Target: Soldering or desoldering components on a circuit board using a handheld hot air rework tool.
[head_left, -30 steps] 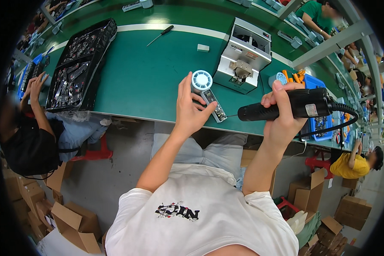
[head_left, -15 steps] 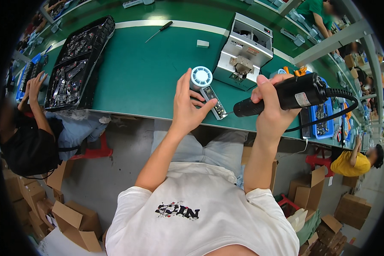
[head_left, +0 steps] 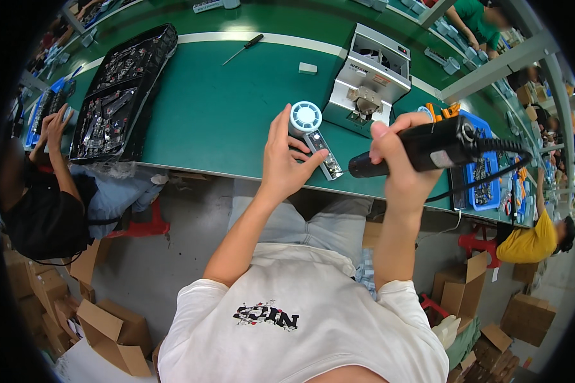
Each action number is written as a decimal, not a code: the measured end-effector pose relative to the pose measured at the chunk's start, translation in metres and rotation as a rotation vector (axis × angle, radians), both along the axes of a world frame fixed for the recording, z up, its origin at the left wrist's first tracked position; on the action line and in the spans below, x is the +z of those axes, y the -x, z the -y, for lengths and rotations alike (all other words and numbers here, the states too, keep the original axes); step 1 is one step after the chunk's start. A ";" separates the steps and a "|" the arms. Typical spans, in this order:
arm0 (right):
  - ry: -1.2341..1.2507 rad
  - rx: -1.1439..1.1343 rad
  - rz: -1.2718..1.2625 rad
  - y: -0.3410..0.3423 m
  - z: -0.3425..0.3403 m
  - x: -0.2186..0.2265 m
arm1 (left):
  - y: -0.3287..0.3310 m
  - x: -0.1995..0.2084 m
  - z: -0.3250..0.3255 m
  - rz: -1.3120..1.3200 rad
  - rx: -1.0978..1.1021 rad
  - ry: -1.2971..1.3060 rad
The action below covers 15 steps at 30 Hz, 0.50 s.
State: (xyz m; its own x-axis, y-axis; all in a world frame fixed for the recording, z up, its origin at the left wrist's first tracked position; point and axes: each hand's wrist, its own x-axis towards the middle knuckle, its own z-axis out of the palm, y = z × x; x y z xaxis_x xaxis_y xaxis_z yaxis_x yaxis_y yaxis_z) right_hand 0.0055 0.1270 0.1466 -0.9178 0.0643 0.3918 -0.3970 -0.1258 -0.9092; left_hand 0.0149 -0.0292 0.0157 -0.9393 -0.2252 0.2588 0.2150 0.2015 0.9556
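On the green bench lies a small handheld fan [head_left: 306, 117] with a round light-blue grille; its narrow handle [head_left: 326, 162] is open, showing electronic parts. My left hand [head_left: 289, 156] is closed around the fan, fingers along its far side and thumb pressing on the handle. In my right hand [head_left: 402, 153] is a black corded electric screwdriver [head_left: 437, 143], held nearly level. Its nose points left at the lower end of the handle; whether the tip touches it I cannot tell.
A silver screw-feeder machine [head_left: 370, 76] stands beyond my right hand. At the left is a black tray [head_left: 124, 96] of small parts. A loose screwdriver [head_left: 243, 49] and a white block [head_left: 307, 68] lie toward the back. Blue bins [head_left: 485, 185] stand at right; co-workers sit on both sides.
The electric screwdriver in my right hand has shifted and tilted slightly. My left hand keeps hold of the fan. A co-worker in yellow at the right has raised an arm.
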 end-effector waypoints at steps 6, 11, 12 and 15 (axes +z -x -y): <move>0.076 -0.122 -0.127 0.060 -0.016 0.048 | 0.000 0.000 -0.001 -0.017 -0.015 0.016; -0.017 -0.240 -0.222 0.102 -0.003 0.060 | -0.002 0.000 0.000 -0.007 -0.009 0.000; -0.050 -0.231 -0.201 0.105 -0.001 0.060 | -0.001 -0.001 0.000 -0.016 -0.007 -0.004; -0.115 -0.176 -0.131 0.112 0.005 0.053 | -0.002 0.002 -0.001 -0.019 -0.009 -0.003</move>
